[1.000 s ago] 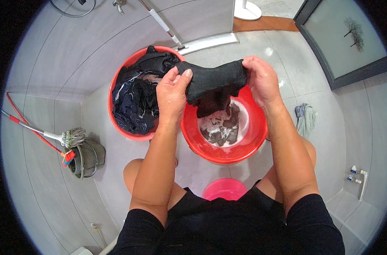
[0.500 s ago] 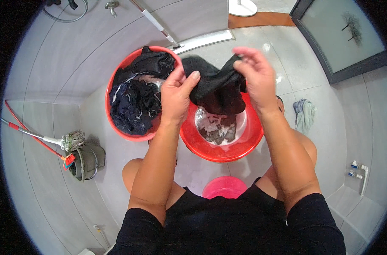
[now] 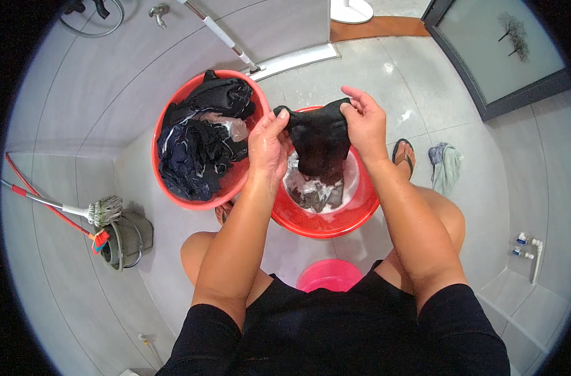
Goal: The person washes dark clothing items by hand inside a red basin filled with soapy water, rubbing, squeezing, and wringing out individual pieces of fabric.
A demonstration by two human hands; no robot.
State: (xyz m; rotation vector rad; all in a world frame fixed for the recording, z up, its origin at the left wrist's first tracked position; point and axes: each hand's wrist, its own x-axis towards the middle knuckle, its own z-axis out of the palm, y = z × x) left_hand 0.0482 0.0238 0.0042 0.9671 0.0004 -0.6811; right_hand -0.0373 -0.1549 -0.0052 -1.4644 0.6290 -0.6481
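A piece of black wet-looking cloth [image 3: 320, 141] hangs spread between my hands. My left hand [image 3: 266, 147] pinches its upper left corner with the thumb on top. At the upper right corner my right hand [image 3: 365, 128] grips it between thumb and bent fingers, with the index finger raised. The cloth's lower end hangs over a red basin [image 3: 326, 229], where suds and a greyish fabric [image 3: 317, 195] show; part of the basin is hidden behind the cloth. Left of my left hand, a coral-red tub [image 3: 237, 180] holds a heap of dark clothes [image 3: 197, 153].
A bright pink round object [image 3: 329, 276] sits between my legs. A mop [image 3: 105, 210] and a brush rest at a grey bucket [image 3: 138, 238] on the left. On the right lies a pale green cloth [image 3: 447, 172], near a dark-framed door [image 3: 486, 103]. A tap [image 3: 159, 14] projects from the wall.
The black cloth has gone from bunched and folded to stretched flatter between my hands. My right hand has come lower and inward. The view has shifted slightly.
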